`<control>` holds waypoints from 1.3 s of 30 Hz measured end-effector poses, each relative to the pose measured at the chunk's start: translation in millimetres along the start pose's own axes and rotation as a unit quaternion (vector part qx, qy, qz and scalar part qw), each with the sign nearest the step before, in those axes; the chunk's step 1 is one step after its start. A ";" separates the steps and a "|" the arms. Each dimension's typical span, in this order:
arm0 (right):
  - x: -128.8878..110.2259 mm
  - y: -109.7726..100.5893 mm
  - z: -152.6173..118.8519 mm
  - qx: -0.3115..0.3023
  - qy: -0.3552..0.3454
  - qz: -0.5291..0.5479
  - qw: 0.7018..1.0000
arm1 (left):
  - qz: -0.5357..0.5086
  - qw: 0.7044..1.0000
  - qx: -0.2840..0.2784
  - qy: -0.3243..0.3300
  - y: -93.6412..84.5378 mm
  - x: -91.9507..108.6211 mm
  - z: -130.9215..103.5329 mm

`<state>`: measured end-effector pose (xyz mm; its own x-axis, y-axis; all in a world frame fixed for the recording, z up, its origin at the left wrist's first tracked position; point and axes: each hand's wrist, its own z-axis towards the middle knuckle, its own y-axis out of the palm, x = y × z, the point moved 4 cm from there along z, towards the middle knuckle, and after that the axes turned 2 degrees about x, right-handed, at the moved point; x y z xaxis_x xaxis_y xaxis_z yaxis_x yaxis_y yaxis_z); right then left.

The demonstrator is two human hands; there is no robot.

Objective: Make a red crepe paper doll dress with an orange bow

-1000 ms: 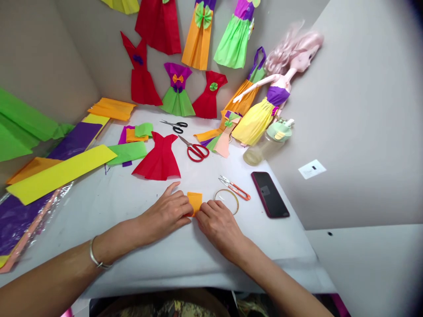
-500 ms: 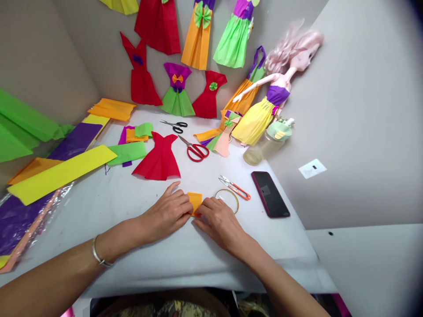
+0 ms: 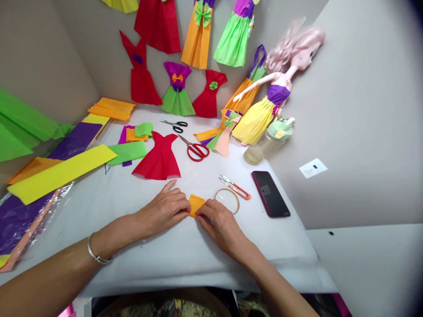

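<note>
A small orange paper piece point(image 3: 197, 204) lies on the white-covered table between my hands. My left hand point(image 3: 167, 209) pinches its left edge, with one finger raised toward the red paper dress point(image 3: 157, 158). The right edge of the piece is between the fingers of my right hand point(image 3: 220, 222). Just beyond my right hand are a roll of clear tape point(image 3: 238, 203) and orange thread snips point(image 3: 243, 193). Red-handled scissors point(image 3: 197, 152) rest farther back, beside the red dress.
Black scissors point(image 3: 178, 127) and coloured paper strips point(image 3: 62, 175) lie behind and left. A phone point(image 3: 271, 194), a bottle point(image 3: 264, 147) and a doll point(image 3: 279, 92) are at the right. Paper dresses point(image 3: 177, 90) hang on the back wall.
The orange piece has tilted and shifted slightly right, and more of it shows. My left hand has drawn a little to the left, and my right hand has moved slightly right.
</note>
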<state>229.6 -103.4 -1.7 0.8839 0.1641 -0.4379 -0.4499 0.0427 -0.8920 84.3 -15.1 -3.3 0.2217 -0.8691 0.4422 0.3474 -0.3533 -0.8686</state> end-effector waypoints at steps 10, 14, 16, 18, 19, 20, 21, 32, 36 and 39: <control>-3.2 11.8 -10.0 0.078 -0.034 -0.123 0.989 | 0.033 0.999 0.011 0.024 2.3 0.0 0.3; -5.5 16.0 -15.3 0.089 -0.057 -0.163 0.981 | 0.049 0.998 0.006 0.037 -1.7 0.1 0.5; -7.3 16.5 -17.2 0.091 -0.072 -0.181 0.977 | 0.065 0.997 0.002 0.045 -4.6 1.2 0.9; -9.9 15.6 -18.4 0.092 -0.091 -0.193 0.973 | 0.090 0.994 0.000 0.056 -6.5 3.0 1.3; -11.3 14.8 -18.9 0.092 -0.100 -0.197 0.971 | 0.105 0.992 -0.002 0.064 -6.6 4.1 1.4; -12.6 14.0 -19.3 0.090 -0.108 -0.200 0.970 | 0.122 0.990 -0.002 0.072 -6.3 5.2 1.3; -13.9 13.3 -19.7 0.084 -0.115 -0.203 0.969 | 0.138 0.987 -0.003 0.080 -5.7 6.1 1.1; -29.9 5.5 -26.8 0.033 -0.151 -0.252 0.955 | 0.059 0.996 0.056 0.031 -12.7 8.6 2.3; -28.8 11.0 -29.3 0.039 -0.152 -0.257 0.954 | 0.057 0.994 0.090 0.003 -1.0 14.3 4.1; -27.8 14.6 -30.9 0.051 -0.152 -0.261 0.952 | 0.088 0.993 0.076 0.002 12.8 16.0 3.8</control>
<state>202.3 -137.8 -5.9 0.9199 0.3708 0.1276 0.0163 0.2889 -0.9572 95.8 -32.1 -6.5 0.2878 -0.9140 0.2859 0.4369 -0.1404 -0.8885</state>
